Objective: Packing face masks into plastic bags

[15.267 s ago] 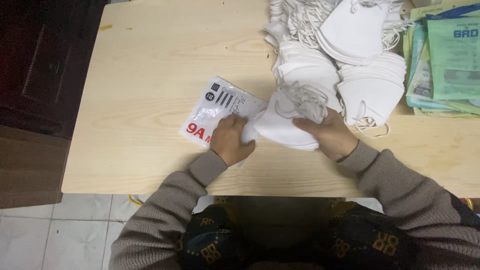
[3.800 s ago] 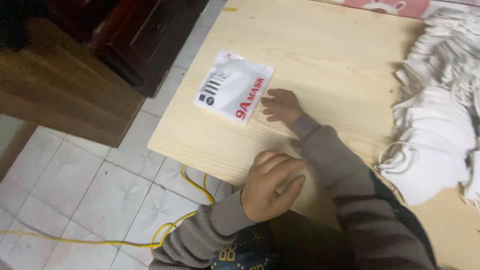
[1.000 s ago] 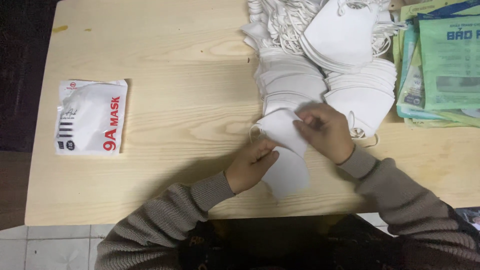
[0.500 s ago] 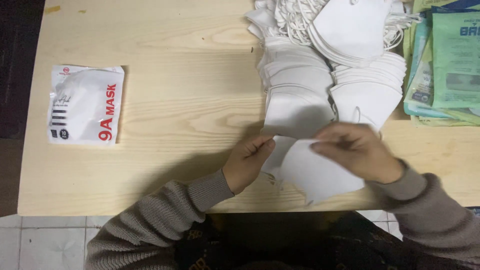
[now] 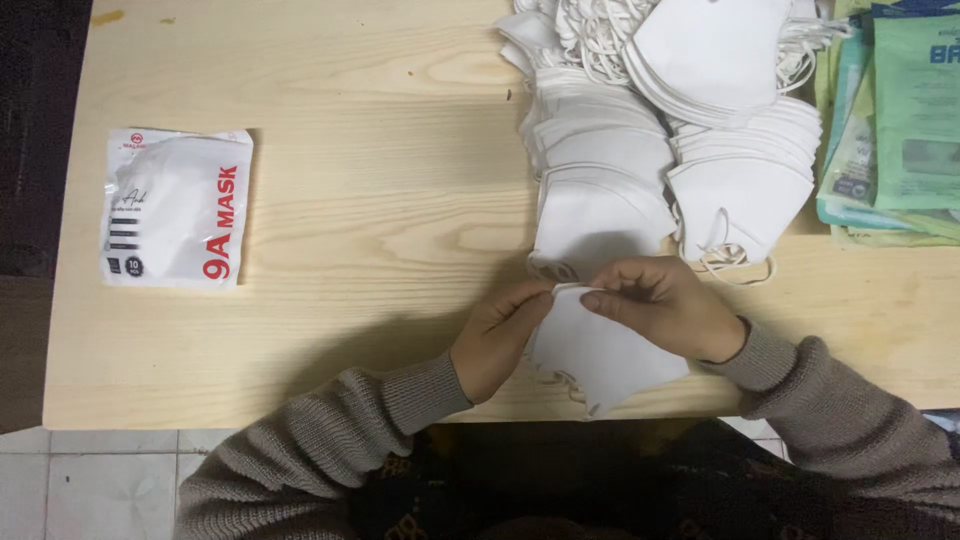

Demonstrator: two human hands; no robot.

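So the folded white mask [image 5: 600, 350] sits at the near edge of the bench [image 5: 380, 230], its lower corner hanging a bit past the rim. Both hands are pinched on its top corner: the left hand [image 5: 497, 335] comes in from the mask's left side with thumb and fingers closed on that corner, and the right hand [image 5: 668, 308] nips the same corner from the mask's right side, fingertips nearly touching the left ones. My guess is they're pinching so close together to keep the fold lined up, or to pull the layers apart there, can't tell which. Most of the mask lies below and between the two wrists, with an ear loop peeking out under it.

Just beyond the mask, almost touching it, is a stack of white masks [image 5: 600, 180], fanned out in overlapping rows with tangled loops at the far end, close enough to grab from. Right of the mask and farther back there's a pile of green packets [image 5: 900, 130]. Well off to the mask's left lies one sealed mask pouch [image 5: 178, 208], flat on the bench
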